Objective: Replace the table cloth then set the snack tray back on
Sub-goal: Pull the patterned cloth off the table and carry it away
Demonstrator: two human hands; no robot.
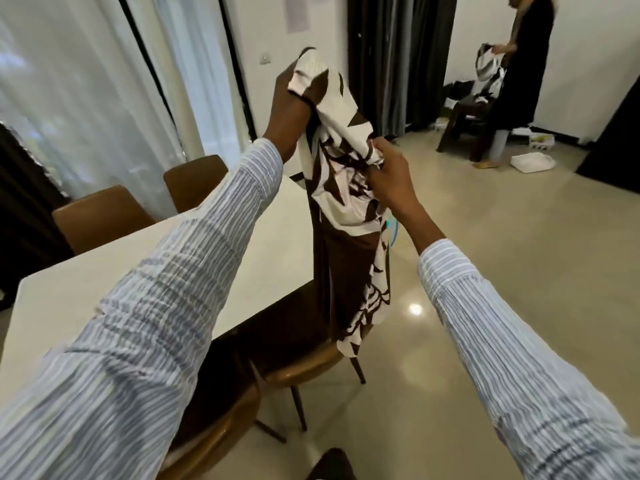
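So the person's got the brown-and-white patterned table cloth (346, 216) bunched up and held in the air over the near corner of the white tabletop (270, 244). Left hand (292, 105) is up high around 12 o'clock, fingers curled round the top corner of the cloth. Right hand (391, 178) sits lower, more toward 1 o'clock, pinching a gathered fold in the middle. The rest of the cloth hangs straight down past the tabletop edge, its bottom end reaching the seat of a tan chair (311, 365) tucked at that side. Two more tan chairs (104, 216) are over at 10 o'clock on the far side. Way off at 2 o'clock another person (523, 64) in black stands holding some fabric
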